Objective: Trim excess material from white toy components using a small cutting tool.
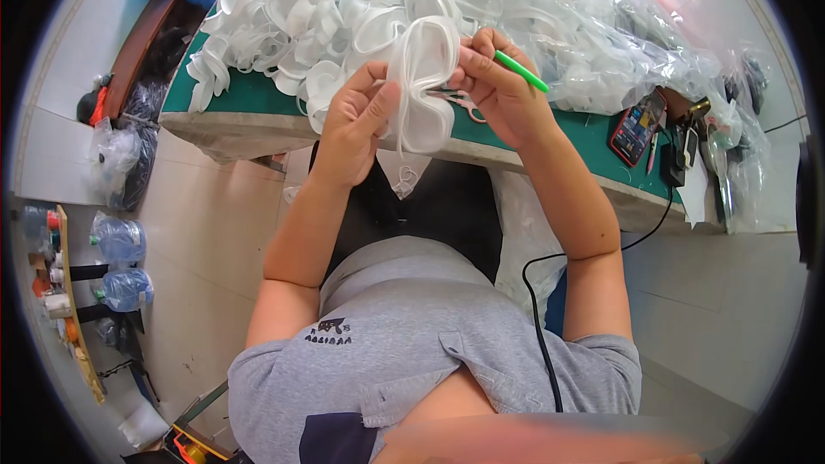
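A white piece with two rounded lobes and raised edges [427,112], soft and partly see-through, is held up in front of me over the near table edge. My left hand [361,125] is closed on its left side, thumb toward me. At its upper right side, the closed fingers of my right hand [501,90] meet the edge. A bright green slim-handled tool [521,71] lies across my right hand, held in the fingers; its working tip is hidden. Below the right fingers, scissors with pale orange handles [469,106] rest on the table, partly covered by the white piece.
A large heap of similar white pieces [301,13] covers the green-topped table [593,139], with clear plastic bags [593,60] at its right. A phone [637,127], a black box with a cable [673,163] and a pen lie near the right edge. Water jugs [120,239] stand at left.
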`<state>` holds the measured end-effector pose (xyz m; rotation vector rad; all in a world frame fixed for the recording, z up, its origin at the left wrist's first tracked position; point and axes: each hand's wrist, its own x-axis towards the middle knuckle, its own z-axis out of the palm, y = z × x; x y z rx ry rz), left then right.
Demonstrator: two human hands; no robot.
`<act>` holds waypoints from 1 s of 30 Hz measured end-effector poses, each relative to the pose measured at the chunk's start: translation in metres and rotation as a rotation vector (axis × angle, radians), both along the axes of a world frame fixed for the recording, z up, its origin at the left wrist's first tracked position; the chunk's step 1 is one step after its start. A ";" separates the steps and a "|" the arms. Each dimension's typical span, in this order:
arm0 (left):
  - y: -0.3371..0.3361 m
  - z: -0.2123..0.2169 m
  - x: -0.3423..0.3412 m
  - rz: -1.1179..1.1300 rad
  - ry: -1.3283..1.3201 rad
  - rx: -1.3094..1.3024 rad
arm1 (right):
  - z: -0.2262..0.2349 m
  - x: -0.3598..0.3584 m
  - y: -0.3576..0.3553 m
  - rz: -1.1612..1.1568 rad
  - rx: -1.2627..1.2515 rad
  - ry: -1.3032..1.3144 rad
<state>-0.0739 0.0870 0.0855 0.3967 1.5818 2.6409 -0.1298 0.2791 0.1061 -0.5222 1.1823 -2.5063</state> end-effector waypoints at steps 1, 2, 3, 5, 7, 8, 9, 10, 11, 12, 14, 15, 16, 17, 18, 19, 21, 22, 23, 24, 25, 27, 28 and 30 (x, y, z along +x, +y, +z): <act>0.007 0.006 0.004 -0.061 -0.100 0.179 | -0.001 0.003 0.005 0.021 0.039 -0.002; 0.010 0.009 0.006 -0.067 -0.102 0.180 | -0.002 0.006 0.009 0.042 0.079 -0.004; 0.012 0.010 0.008 -0.129 -0.139 0.203 | 0.000 0.011 0.011 0.043 0.079 -0.005; 0.013 0.004 0.010 -0.188 -0.178 0.226 | 0.005 0.022 0.012 -0.080 0.307 0.173; 0.013 -0.011 0.011 -0.042 -0.141 0.105 | 0.005 0.029 0.009 -0.364 0.484 0.386; 0.012 -0.014 0.014 -0.039 -0.142 0.104 | 0.005 0.033 0.008 -0.652 0.656 0.598; 0.013 -0.016 0.018 0.016 -0.036 -0.071 | 0.005 0.039 0.008 -0.650 0.657 0.598; 0.013 -0.017 0.022 0.072 0.070 -0.247 | 0.006 0.046 0.009 -0.634 0.802 0.707; 0.014 -0.015 0.028 0.074 0.068 -0.246 | 0.008 0.049 0.009 -0.614 0.947 0.817; 0.014 -0.008 0.036 0.049 0.103 -0.304 | 0.010 0.051 0.002 -0.592 0.938 0.875; 0.022 -0.010 0.041 0.107 0.205 -0.326 | 0.002 0.051 -0.009 -0.579 0.923 0.906; 0.021 -0.013 0.040 0.110 0.204 -0.326 | -0.002 0.050 -0.012 -0.564 0.906 0.941; 0.018 -0.016 0.040 0.103 0.103 -0.252 | -0.006 0.049 -0.013 -0.537 0.889 0.979; 0.016 -0.018 0.040 0.097 0.003 -0.178 | -0.007 0.052 -0.013 -0.533 0.887 0.980; 0.012 -0.023 0.041 0.104 0.001 -0.179 | -0.008 0.057 -0.013 -0.490 0.891 0.838; 0.009 -0.027 0.043 0.102 -0.005 -0.102 | -0.010 0.059 -0.013 -0.446 0.892 0.697; 0.002 -0.031 0.047 0.104 -0.013 -0.024 | -0.013 0.058 -0.010 -0.489 0.850 0.620; -0.001 -0.032 0.051 0.136 0.063 -0.133 | -0.013 0.058 -0.007 -0.511 0.829 0.584; -0.003 -0.032 0.054 0.168 0.138 -0.243 | -0.012 0.059 -0.007 -0.532 0.808 0.548; -0.003 -0.035 0.059 0.178 0.133 -0.245 | -0.013 0.061 -0.010 -0.539 0.828 0.638; -0.004 -0.038 0.063 0.229 0.169 -0.263 | -0.017 0.061 -0.011 -0.528 0.824 0.639; -0.006 -0.036 0.067 0.371 0.159 -0.167 | -0.025 0.054 -0.015 -0.721 0.671 0.599; -0.008 -0.031 0.066 0.462 0.112 -0.051 | -0.017 0.050 -0.014 -0.705 0.502 0.515; -0.028 -0.025 0.057 0.608 -0.022 0.222 | -0.010 0.036 0.006 -0.846 0.362 0.458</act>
